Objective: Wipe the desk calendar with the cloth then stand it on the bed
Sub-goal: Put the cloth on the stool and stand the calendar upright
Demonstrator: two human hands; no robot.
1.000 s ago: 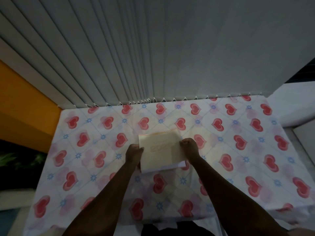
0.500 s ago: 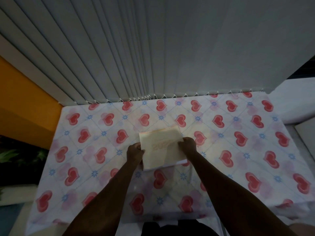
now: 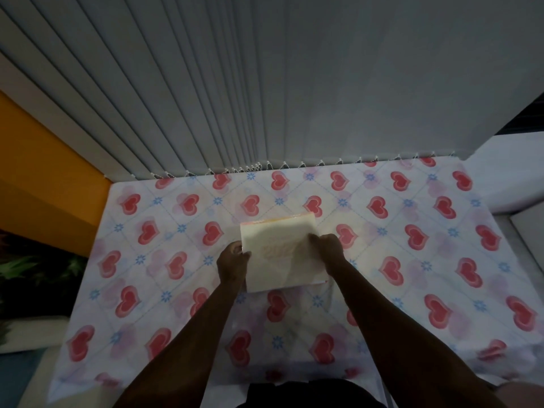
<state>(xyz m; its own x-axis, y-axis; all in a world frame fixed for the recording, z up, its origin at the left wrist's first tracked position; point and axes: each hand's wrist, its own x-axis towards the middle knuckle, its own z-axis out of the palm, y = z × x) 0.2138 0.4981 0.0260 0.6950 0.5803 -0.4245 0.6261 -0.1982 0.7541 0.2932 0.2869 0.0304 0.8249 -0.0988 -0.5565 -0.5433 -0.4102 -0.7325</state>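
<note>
A cream desk calendar [image 3: 279, 251] with faint pink lettering on its face rests on the bed [image 3: 412, 260], which has a white sheet printed with red hearts. My left hand [image 3: 232, 263] grips the calendar's left edge. My right hand [image 3: 329, 248] holds its right edge, fingers curled over the face. The calendar leans back, its top edge toward the blinds. No cloth is in view.
Grey vertical blinds [image 3: 265, 98] hang along the bed's far side. An orange wall [image 3: 44, 178] stands at the left with dark plants [image 3: 26, 266] below it. A white ledge [image 3: 512, 178] lies at the right.
The calendar and both hands have stayed almost in place on the sheet; my hands shifted slightly along its edges. The view moved a little.
</note>
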